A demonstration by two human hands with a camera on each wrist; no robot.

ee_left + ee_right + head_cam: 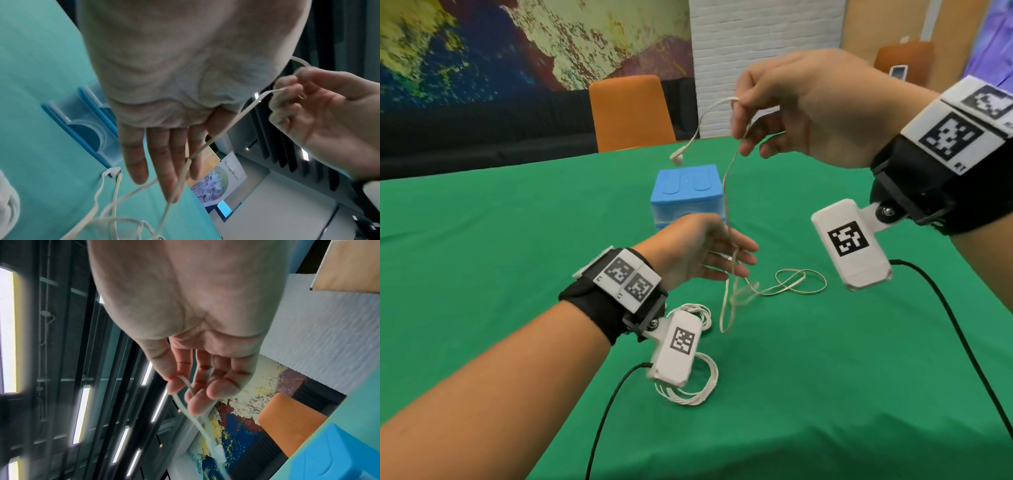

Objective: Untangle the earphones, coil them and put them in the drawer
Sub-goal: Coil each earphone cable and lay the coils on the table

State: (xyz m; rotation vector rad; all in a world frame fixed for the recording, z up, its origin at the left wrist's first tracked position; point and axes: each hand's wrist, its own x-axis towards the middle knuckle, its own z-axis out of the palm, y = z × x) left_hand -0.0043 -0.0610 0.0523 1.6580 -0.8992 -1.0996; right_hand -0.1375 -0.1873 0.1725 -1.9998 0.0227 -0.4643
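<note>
My right hand (743, 116) is raised above the table and pinches the white earphone cable (726, 192) between thumb and forefinger. One earbud (677, 158) dangles to its left. The cable drops to my left hand (736, 260), which hovers low with straight fingers, and runs between them. Below, it ends in loose loops (801, 281) on the green table (482, 240). The left wrist view shows the cable (246, 110) crossing the straight fingers (164, 170). The right wrist view shows the pinch (180, 386). The blue drawer box (686, 192) stands behind my left hand.
A second bundle of white earphone cable (702, 390) lies coiled on the cloth, partly hidden by the left wrist camera. An orange chair (631, 113) stands at the far table edge. Black camera leads (945, 325) trail across the cloth on the right.
</note>
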